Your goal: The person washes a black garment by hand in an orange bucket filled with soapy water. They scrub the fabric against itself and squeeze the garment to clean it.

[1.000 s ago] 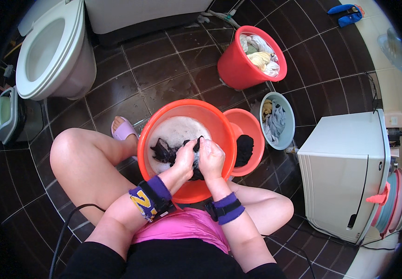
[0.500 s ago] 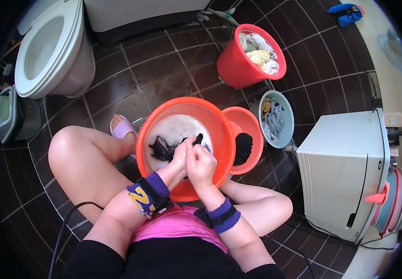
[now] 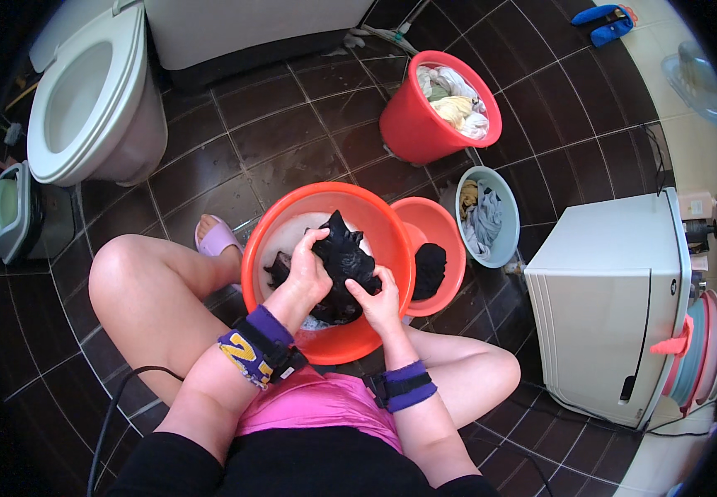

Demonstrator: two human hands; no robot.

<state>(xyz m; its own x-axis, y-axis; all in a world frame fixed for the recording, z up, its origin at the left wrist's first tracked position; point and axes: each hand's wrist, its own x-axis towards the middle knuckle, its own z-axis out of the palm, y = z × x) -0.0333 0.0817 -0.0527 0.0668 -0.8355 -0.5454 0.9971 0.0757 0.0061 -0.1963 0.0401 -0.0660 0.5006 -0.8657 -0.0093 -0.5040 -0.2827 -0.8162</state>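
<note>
Head view, steeply down, close

This is a home bathroom used for washing laundry by hand. A white toilet (image 3: 85, 99) stands on a floor of dark brown tiles (image 3: 234, 149). Plastic basins and buckets sit on that floor: a large orange basin (image 3: 392, 240) with suds, a red bucket (image 3: 416, 132) full of clothes, and a pale blue bucket (image 3: 503, 248). A small white washing machine (image 3: 615, 306) stands at the right.
</note>
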